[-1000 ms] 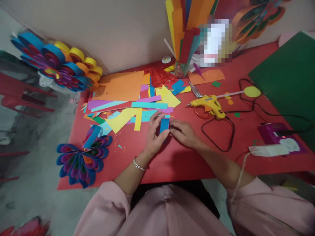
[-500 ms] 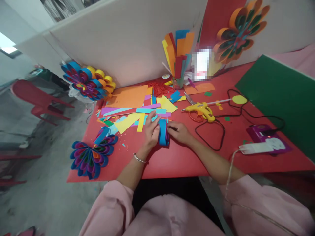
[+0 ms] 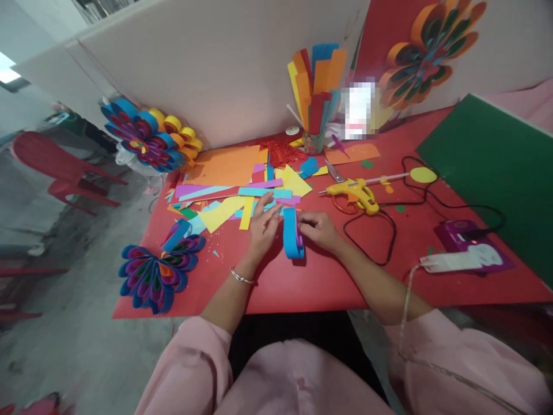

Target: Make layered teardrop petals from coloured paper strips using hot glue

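A looped blue paper strip (image 3: 292, 235) with purple paper inside it hangs over the red table, pinched at its upper right by my right hand (image 3: 318, 229). My left hand (image 3: 264, 226) is just left of the loop, its fingers apart and nothing between them; a narrow gap separates it from the blue paper. Beyond my left hand lie light-blue, yellow and purple strips (image 3: 265, 192). A layered blue and purple paper flower piece (image 3: 158, 275) rests at the table's left front.
The yellow glue gun (image 3: 353, 193) and its black cord lie right of my hands, near scissors (image 3: 334, 172). A power strip (image 3: 453, 260) and green board (image 3: 488, 178) are farther right. A cup of paper strips (image 3: 314, 142) stands behind.
My left hand has moved slightly left, off the blue loop. The loop has swung open a little and shows more purple, still pinched by my right hand. The view has shifted slightly.
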Motion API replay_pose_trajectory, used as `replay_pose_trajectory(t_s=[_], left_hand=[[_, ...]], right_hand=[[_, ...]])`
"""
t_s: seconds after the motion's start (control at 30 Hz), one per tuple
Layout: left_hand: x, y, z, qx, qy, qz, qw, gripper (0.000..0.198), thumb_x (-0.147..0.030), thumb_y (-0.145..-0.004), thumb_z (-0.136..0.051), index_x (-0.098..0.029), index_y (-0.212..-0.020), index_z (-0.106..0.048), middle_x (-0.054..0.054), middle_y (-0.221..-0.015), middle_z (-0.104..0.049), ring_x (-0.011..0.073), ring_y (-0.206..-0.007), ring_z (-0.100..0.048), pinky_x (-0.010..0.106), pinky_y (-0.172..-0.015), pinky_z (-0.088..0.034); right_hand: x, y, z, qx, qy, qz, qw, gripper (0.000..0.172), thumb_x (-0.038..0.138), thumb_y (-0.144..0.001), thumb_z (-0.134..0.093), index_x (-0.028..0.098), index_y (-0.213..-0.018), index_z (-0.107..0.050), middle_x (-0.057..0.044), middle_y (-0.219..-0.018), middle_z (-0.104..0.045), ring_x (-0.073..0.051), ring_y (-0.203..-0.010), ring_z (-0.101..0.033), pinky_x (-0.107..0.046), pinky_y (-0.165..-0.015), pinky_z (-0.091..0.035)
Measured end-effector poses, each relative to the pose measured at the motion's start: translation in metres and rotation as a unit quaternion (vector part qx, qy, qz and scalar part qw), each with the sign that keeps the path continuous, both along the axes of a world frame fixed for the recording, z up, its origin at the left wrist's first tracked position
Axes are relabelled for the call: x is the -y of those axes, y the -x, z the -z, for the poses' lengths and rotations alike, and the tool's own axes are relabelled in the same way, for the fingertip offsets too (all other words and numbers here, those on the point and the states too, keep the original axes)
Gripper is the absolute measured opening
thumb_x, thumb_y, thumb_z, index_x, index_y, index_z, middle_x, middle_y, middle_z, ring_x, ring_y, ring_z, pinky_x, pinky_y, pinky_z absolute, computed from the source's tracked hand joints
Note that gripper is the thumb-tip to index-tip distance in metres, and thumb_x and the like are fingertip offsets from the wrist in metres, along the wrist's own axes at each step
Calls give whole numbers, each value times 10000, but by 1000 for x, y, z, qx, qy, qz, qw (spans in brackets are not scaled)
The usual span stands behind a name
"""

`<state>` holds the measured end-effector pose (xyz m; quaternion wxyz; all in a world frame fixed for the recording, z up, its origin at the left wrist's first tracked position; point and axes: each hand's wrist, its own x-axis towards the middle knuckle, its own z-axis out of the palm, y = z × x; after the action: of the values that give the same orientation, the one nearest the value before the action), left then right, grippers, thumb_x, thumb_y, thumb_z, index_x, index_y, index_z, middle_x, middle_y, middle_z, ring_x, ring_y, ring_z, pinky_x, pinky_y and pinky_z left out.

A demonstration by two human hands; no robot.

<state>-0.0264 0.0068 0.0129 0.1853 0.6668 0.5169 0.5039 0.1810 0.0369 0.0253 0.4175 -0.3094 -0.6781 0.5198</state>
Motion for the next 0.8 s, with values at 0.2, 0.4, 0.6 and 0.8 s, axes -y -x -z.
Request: replay_pose_trajectory(t_s=[0.2,0.4,0.6,0.8], left_hand=[[2,-3,-1,81,62,51,993,322,-382,-1040,-654,-319,-1309,-821,82,-1685,-558,343,-1498,-570,586,-1178,-575],[2,-4,-3,115,69,47,990,314,-399,-1066,-635,-307,-1293,-831,85,-1692,-557,318,-1484,-596,590,-1226,-534],[4,-2,-4,16,9,36,999,387,-483,-1126,-555,-290,-1339,-815,104,-1696,-555,323,-1488,-580,608,-1262,-480],[3,1,-3,-58,-2,16,998,433,-491,-1150,-494,-242,-1292,-819,118,-1694,-552,311,-1484,-579,576,-1237,-504]], right_hand=[[0,0,3,16,-8,-1,1000,205,336,-829,-624,215,-673,-682,11,-663,-632,-148,-642,-544,-296,-656,-444],[0,1,3,16,-9,-4,1000,200,326,-831,-631,214,-670,-669,13,-660,-632,-146,-639,-538,-292,-644,-433],[1,1,1,8,2,-7,1000,188,305,-806,-612,213,-646,-645,20,-641,-597,-142,-636,-527,-287,-633,-415],[2,-1,0,-2,14,-10,1000,199,306,-780,-577,223,-599,-580,30,-607,-557,-130,-606,-490,-280,-610,-373]])
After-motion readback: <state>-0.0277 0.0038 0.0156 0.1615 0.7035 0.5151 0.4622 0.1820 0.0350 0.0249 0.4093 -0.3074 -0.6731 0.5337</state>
